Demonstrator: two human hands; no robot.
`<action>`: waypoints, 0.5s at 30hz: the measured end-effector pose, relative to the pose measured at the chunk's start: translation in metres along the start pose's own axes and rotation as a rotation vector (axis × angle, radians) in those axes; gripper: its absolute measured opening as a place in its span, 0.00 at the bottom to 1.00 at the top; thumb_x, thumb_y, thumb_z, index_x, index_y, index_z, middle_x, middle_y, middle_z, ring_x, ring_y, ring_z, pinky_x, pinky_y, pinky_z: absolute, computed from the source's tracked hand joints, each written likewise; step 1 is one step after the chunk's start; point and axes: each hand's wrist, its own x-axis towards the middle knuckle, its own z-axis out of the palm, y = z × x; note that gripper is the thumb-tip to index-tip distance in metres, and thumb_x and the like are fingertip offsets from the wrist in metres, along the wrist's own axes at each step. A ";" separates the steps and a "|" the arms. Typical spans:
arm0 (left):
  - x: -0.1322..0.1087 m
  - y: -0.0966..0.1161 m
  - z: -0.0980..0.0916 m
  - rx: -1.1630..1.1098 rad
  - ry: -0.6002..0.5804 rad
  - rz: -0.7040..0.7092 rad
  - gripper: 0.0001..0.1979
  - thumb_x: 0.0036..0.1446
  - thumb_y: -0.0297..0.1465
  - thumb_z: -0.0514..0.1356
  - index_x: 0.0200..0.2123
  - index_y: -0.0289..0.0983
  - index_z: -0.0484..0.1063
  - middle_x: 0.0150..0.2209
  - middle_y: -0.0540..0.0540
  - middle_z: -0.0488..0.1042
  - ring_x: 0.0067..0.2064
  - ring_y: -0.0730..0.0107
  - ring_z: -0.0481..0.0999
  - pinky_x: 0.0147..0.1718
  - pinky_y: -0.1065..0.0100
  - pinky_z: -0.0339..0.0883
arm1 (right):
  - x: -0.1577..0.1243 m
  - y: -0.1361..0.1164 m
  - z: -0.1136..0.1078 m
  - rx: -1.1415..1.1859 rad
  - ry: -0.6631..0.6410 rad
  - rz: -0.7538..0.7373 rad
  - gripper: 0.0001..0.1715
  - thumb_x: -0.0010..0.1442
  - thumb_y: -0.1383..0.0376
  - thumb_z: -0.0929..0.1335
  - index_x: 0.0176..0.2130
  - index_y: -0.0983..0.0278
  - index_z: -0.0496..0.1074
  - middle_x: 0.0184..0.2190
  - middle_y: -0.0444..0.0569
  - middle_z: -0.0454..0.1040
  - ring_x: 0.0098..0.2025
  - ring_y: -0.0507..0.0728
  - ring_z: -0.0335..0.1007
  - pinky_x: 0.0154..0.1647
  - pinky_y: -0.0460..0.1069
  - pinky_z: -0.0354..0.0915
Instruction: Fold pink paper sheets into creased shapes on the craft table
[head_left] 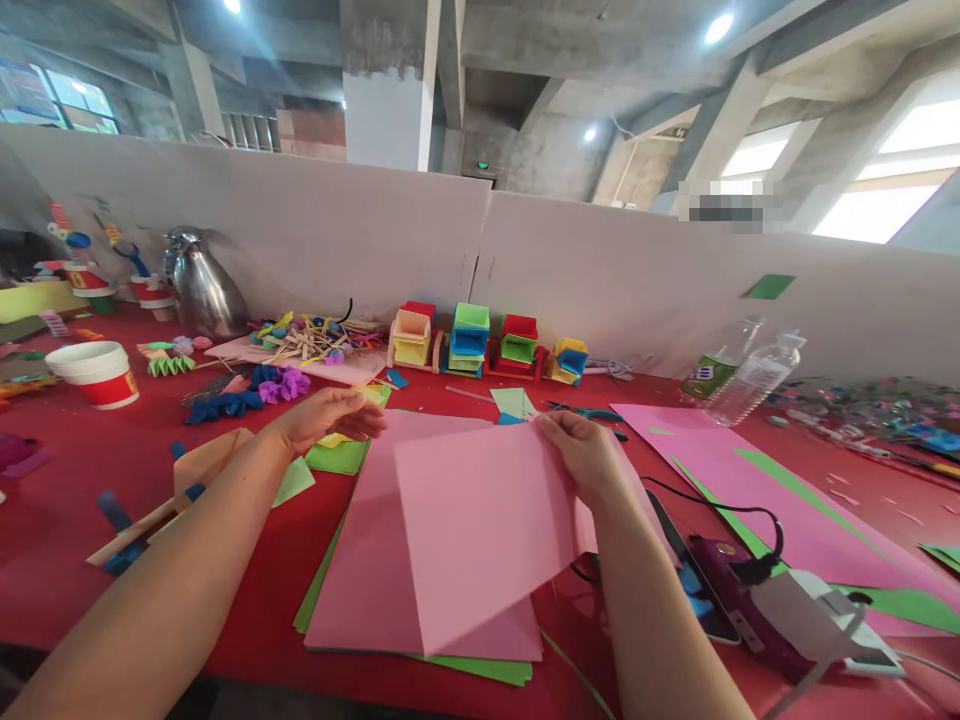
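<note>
A pink paper sheet is lifted at a slant, with my right hand pinching its upper right corner. Beneath it lies a stack of pink paper, with green sheets poking out at the bottom and left. My left hand hovers by the stack's upper left corner, fingers stretched out and holding nothing. Green paper pieces lie just below that hand. Pliers with teal handles rest behind my right hand.
Small folded paper boxes stand along the white partition. A steel jug, paper cups and a pile of craft sticks are at left. Plastic bottles, a phone and a purple power strip are at right.
</note>
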 end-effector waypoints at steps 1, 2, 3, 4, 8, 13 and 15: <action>0.000 0.001 0.009 -0.047 -0.087 -0.019 0.26 0.44 0.50 0.58 0.38 0.34 0.74 0.38 0.36 0.76 0.38 0.58 0.75 0.34 0.66 0.66 | -0.003 0.000 0.007 -0.008 -0.059 -0.017 0.15 0.45 0.54 0.67 0.26 0.64 0.69 0.19 0.41 0.67 0.20 0.49 0.58 0.21 0.45 0.55; 0.000 0.002 0.022 -0.066 -0.198 -0.069 0.30 0.43 0.53 0.57 0.40 0.34 0.73 0.40 0.35 0.75 0.39 0.57 0.75 0.34 0.66 0.65 | -0.006 0.000 0.017 -0.029 -0.106 -0.042 0.15 0.46 0.54 0.67 0.25 0.64 0.68 0.18 0.41 0.66 0.20 0.49 0.57 0.20 0.45 0.54; -0.001 0.002 0.035 -0.050 -0.290 -0.125 0.31 0.42 0.53 0.57 0.41 0.34 0.73 0.39 0.35 0.75 0.37 0.57 0.75 0.33 0.67 0.65 | -0.010 -0.001 0.027 -0.053 -0.136 -0.069 0.14 0.47 0.55 0.67 0.25 0.64 0.69 0.18 0.41 0.66 0.20 0.49 0.56 0.19 0.44 0.53; -0.002 0.002 0.049 -0.001 -0.331 -0.152 0.30 0.41 0.53 0.58 0.40 0.35 0.73 0.36 0.37 0.76 0.33 0.61 0.75 0.30 0.69 0.64 | -0.014 -0.001 0.036 -0.080 -0.156 -0.101 0.14 0.47 0.55 0.66 0.26 0.65 0.69 0.18 0.41 0.66 0.20 0.49 0.56 0.19 0.44 0.53; -0.006 -0.002 0.082 0.231 -0.443 -0.187 0.17 0.42 0.44 0.63 0.22 0.35 0.72 0.21 0.48 0.72 0.21 0.74 0.66 0.20 0.74 0.57 | -0.023 0.000 0.055 -0.136 -0.252 -0.204 0.14 0.50 0.56 0.65 0.27 0.64 0.72 0.23 0.44 0.70 0.24 0.50 0.61 0.24 0.44 0.57; -0.003 -0.005 0.052 0.110 -0.301 -0.207 0.14 0.46 0.40 0.62 0.28 0.33 0.75 0.25 0.45 0.75 0.24 0.71 0.71 0.25 0.73 0.62 | -0.013 0.001 0.037 0.040 -0.119 -0.033 0.21 0.48 0.50 0.66 0.31 0.65 0.73 0.28 0.47 0.74 0.27 0.52 0.67 0.27 0.46 0.61; 0.002 -0.007 0.037 -0.038 -0.145 -0.155 0.14 0.45 0.38 0.63 0.30 0.33 0.75 0.28 0.43 0.76 0.26 0.69 0.73 0.28 0.71 0.64 | -0.011 0.001 0.033 0.187 -0.102 0.024 0.28 0.50 0.45 0.63 0.35 0.66 0.73 0.29 0.50 0.75 0.30 0.54 0.70 0.29 0.47 0.62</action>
